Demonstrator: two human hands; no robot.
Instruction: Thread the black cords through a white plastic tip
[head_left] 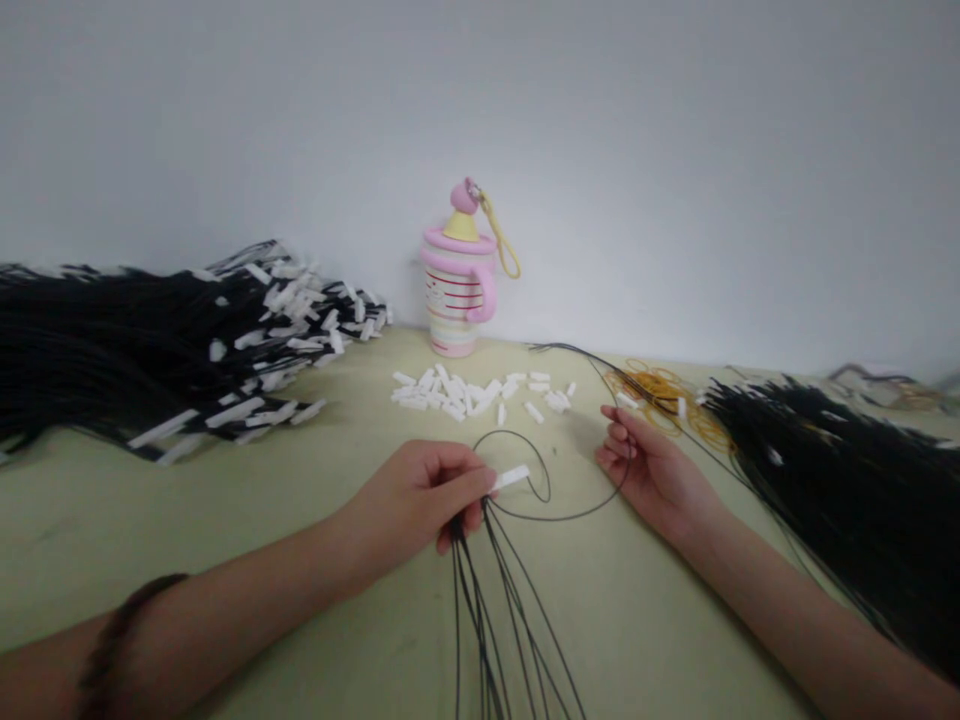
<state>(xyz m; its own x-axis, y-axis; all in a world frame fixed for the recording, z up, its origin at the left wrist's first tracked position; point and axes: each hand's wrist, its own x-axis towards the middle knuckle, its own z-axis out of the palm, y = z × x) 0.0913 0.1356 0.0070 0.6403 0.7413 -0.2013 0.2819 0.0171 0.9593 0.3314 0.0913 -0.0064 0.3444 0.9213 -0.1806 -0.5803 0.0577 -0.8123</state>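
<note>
My left hand [442, 490] is closed round a bundle of thin black wires [487, 600] that hang toward the near edge. Between its thumb and finger is a white connector [511, 477], pointing right. From that connector a black wire [559, 519] curls in a loop and runs to the right. My right hand [637, 455] has its fingers curled at this wire, which passes by its fingertips. Several loose white connectors [454, 395] lie on the table beyond my hands.
A pink striped mug [454, 295] stands by the wall. Black wires with white connectors [277, 310] pile up at the left. Another heap of black wires [840, 500] lies at the right, beside yellow bands [656, 385]. The tabletop [300, 620] is pale green.
</note>
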